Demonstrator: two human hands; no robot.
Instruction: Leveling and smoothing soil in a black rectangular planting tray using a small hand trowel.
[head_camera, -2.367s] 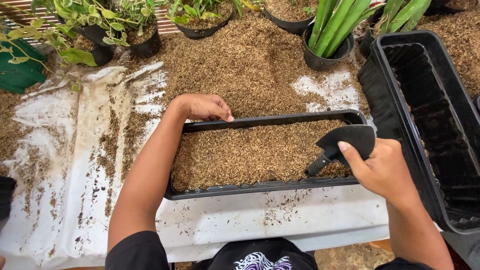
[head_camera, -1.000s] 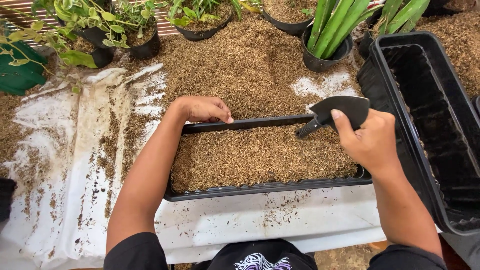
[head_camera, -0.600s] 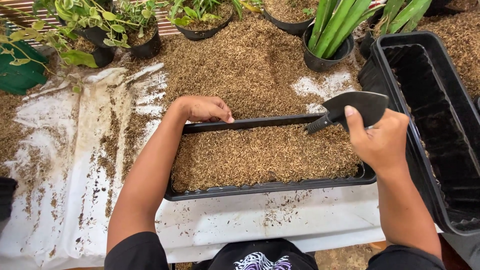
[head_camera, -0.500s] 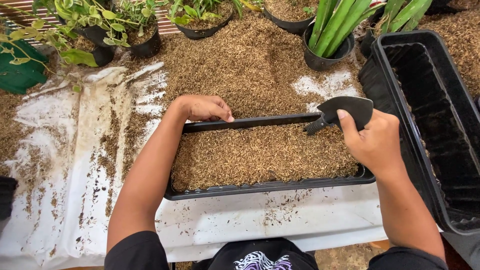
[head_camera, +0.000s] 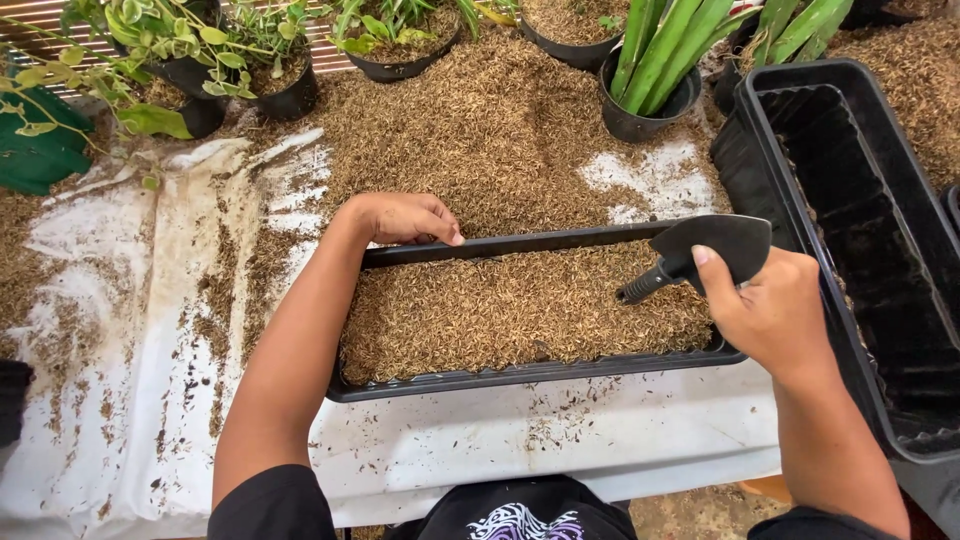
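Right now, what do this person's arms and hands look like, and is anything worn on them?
Both arms are bare from the upper arm down. Short black sleeves cover the shoulders. The left hand and right hand are bare too: no gloves, rings, watch or bands show.

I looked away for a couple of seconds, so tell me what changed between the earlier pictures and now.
The right hand lifted the black scoop off the husk filling near the right end of the long black planter and carried it up and right, to the far right corner. It kept its grip throughout. The left hand stayed on the planter's far rim, and the empty black planter and potted plants did not move.
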